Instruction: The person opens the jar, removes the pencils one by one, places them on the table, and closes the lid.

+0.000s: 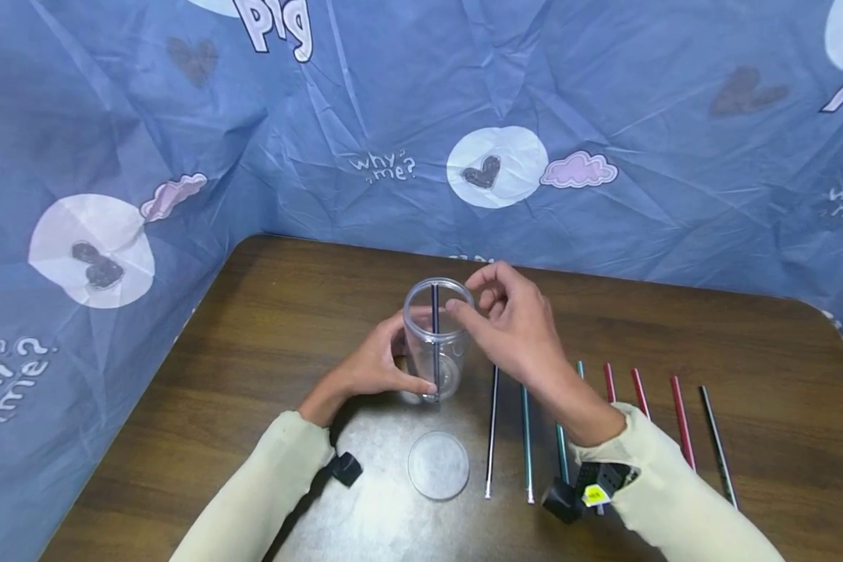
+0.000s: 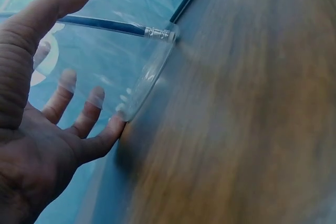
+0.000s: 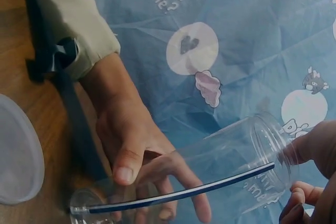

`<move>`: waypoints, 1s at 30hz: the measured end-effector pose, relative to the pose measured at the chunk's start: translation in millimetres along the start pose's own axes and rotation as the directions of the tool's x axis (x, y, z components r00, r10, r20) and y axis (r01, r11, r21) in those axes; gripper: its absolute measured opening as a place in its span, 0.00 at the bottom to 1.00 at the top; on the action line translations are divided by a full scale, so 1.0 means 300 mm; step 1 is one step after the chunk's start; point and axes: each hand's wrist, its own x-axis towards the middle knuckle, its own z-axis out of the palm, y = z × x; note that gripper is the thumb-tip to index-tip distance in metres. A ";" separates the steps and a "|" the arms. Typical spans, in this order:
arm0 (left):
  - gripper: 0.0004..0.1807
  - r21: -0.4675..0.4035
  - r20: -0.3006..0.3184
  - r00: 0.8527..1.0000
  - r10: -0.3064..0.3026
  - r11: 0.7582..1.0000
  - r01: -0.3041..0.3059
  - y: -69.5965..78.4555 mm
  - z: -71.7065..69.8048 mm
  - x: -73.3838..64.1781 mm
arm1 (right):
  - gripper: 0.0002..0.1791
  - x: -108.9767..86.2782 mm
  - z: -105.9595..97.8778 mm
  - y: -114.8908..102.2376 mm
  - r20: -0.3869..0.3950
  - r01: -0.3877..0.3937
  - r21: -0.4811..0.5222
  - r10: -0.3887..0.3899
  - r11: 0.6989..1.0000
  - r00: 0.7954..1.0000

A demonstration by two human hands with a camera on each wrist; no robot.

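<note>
A clear plastic jar [image 1: 457,355] stands uncovered near the middle of the table. Inside it a dark blue pencil [image 1: 435,332] stands with its silver-banded eraser end down at the base, as the left wrist view shows. My left hand [image 1: 375,363] holds the jar low down, thumb in front and spread fingers behind the clear wall. At the jar's rim is my right hand [image 1: 516,320], thumb and forefinger beside the rim, other fingers loosely bent. No pencil shows between its fingers. The right wrist view shows the pencil [image 3: 184,195] lying along the jar's length.
A round translucent lid [image 1: 439,466] lies in front of the jar. To its right several pencils lie roughly parallel: a dark one [image 1: 492,433], teal ones [image 1: 527,445], red ones [image 1: 681,421] and a black one [image 1: 718,445]. A blue printed cloth [image 1: 393,211] hangs behind the table.
</note>
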 end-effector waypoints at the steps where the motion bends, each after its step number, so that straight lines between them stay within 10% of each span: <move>1: 0.53 0.014 0.000 1.000 0.005 1.000 -0.005 0.000 0.002 0.001 | 0.16 -0.001 0.002 0.002 -0.007 0.009 0.002 -0.009 1.000 1.000; 18: 0.51 0.040 -0.058 0.998 -0.003 0.999 0.005 0.016 0.020 0.005 | 0.08 0.026 0.023 -0.028 -0.044 0.102 -0.118 -0.107 0.988 0.993; 30: 0.50 0.064 -0.040 0.999 0.001 0.998 0.002 0.009 0.019 0.006 | 0.11 0.045 0.051 -0.055 -0.028 0.016 -0.290 -0.025 0.957 0.999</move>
